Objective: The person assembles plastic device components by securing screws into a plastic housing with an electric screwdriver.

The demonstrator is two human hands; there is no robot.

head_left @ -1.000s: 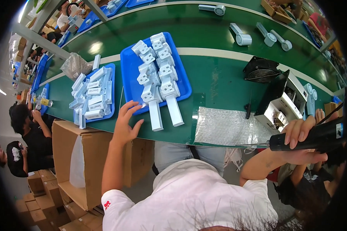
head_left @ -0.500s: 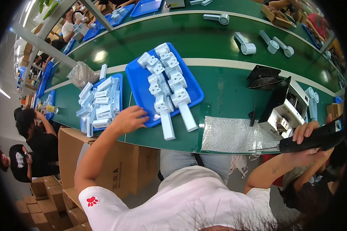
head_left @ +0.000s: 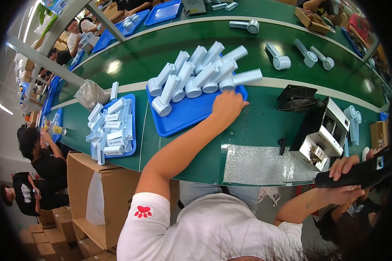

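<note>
My left hand (head_left: 228, 105) is closed at the right side of a blue tray (head_left: 178, 124), its fingers curled over the rim and partly hidden. Light-blue parts with round heads and straight handles (head_left: 166, 95) fill the far half of that tray, handles pointing away and to the right. My right hand (head_left: 345, 167) is wrapped round a black electric screwdriver (head_left: 357, 175) at the right, its tip over the table's front edge. Left of the tray, a second blue tray (head_left: 132, 143) holds a heap of light-blue elongated shells (head_left: 114, 125).
Bubble wrap (head_left: 265, 165) lies near the front edge, with a thin screwdriver (head_left: 283, 141) beside it. An open metal-cased machine (head_left: 324, 130) and a black fan (head_left: 297, 96) stand at the right. More round-headed parts (head_left: 281, 61) rest on the green belt. A cardboard box (head_left: 122, 195) stands below left.
The tray of round-headed parts has been turned, so the handles that pointed towards me now point away. My left hand moved from its left side to its right side. The electric screwdriver stays in my right hand.
</note>
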